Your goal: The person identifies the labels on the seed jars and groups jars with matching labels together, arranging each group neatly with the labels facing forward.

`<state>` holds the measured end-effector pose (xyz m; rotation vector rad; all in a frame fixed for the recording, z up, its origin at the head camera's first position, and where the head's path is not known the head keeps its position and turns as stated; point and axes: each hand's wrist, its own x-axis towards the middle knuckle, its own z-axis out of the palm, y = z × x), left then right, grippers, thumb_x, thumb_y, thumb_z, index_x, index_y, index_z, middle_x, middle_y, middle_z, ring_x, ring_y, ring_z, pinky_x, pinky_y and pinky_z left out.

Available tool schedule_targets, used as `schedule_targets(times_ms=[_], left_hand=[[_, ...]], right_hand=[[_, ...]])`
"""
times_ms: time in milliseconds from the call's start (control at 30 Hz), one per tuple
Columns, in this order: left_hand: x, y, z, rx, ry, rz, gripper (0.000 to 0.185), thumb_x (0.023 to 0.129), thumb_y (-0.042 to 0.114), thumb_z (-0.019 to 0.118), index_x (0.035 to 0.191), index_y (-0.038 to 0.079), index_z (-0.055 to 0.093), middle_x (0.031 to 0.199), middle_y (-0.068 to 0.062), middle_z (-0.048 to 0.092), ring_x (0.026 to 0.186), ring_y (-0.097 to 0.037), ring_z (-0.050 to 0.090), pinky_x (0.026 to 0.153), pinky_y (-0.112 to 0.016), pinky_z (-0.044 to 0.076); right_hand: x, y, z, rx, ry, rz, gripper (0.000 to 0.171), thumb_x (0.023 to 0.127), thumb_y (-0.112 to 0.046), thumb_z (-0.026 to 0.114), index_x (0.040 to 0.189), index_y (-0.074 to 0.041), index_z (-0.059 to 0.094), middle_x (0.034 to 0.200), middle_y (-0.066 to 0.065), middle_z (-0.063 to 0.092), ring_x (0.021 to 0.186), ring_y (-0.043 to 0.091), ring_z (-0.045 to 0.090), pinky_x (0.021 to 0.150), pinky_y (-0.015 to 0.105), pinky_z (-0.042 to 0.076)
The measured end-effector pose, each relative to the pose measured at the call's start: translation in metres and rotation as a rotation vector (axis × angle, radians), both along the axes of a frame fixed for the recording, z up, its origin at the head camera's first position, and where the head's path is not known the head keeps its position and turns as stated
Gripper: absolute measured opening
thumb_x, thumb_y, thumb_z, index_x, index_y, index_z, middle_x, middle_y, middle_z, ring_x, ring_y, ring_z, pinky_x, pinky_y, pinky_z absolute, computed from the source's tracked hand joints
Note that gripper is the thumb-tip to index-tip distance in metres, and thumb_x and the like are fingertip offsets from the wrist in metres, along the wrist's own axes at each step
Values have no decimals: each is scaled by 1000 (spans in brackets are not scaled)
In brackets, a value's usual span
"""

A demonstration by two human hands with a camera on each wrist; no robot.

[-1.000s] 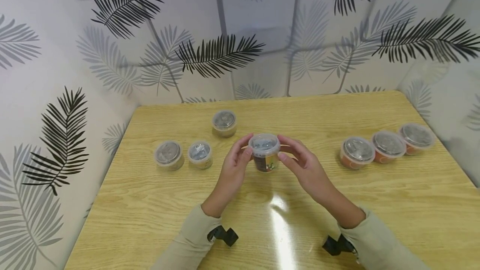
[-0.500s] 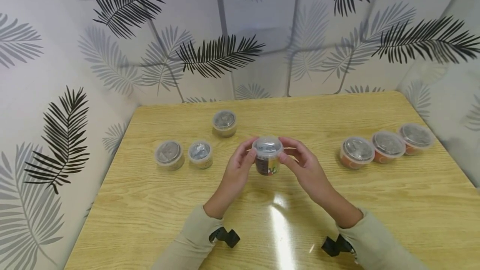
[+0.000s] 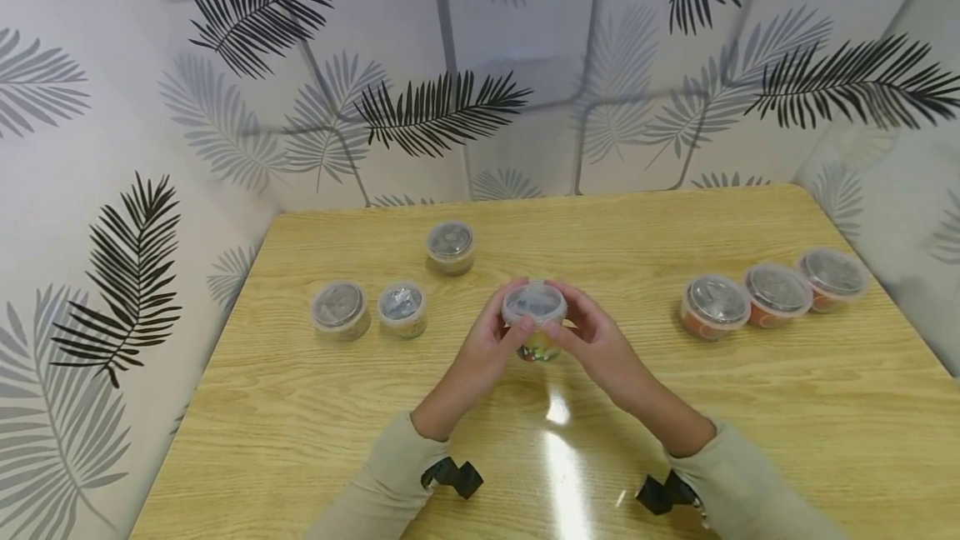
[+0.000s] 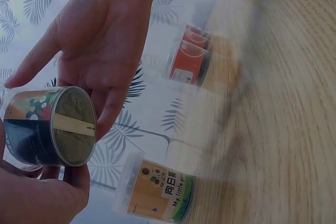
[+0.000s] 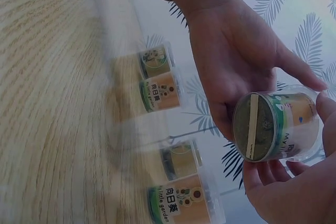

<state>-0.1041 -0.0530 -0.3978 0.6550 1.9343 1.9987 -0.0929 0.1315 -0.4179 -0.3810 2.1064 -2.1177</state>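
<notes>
A clear lidded plastic tub (image 3: 536,304) with a colourful printed label is held up above the table, near the middle of the head view. My left hand (image 3: 491,340) grips its left side and my right hand (image 3: 592,340) its right side. Both thumbs rest on the near side, close to the lid's rim, while the other fingers wrap round the sides. In the left wrist view, the underside of the tub (image 4: 73,126) shows dark brown contents and a flat wooden stick lying across it. The same stick (image 5: 252,127) appears in the right wrist view.
On the left of the wood-grain table (image 3: 300,440) stand a wide tub (image 3: 340,311), a smaller tub (image 3: 402,309) and, farther back, another tub (image 3: 450,248). Three orange-labelled tubs stand in a row at the right, the nearest tub (image 3: 715,307) closest to my right hand.
The held tub has come slightly toward me and tilts more. Both hands have drawn closer together, and the thumbs have shifted onto the tub's near side. The other tubs stay in place.
</notes>
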Motion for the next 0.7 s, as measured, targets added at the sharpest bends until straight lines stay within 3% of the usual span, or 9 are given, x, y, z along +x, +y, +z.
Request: schedule_targets(times_ms=[333, 700], left_hand=[[0, 0, 0, -27, 7, -31, 67, 95, 36, 52, 145, 3, 21, 129, -16, 41, 105, -18, 47, 77, -27, 45], [-4, -2, -3, -46, 12, 1, 61, 97, 31, 50, 145, 4, 25, 133, -16, 41, 116, -25, 45, 88, -30, 45]], right_hand=[[0, 1, -3, -22, 10, 17, 54, 94, -14, 56, 143, -10, 34, 134, 11, 43, 123, 25, 41, 93, 27, 44], [4, 7, 1, -35, 48, -26, 51, 96, -12, 53, 143, -8, 35, 138, 11, 40, 123, 25, 42, 91, 25, 45]])
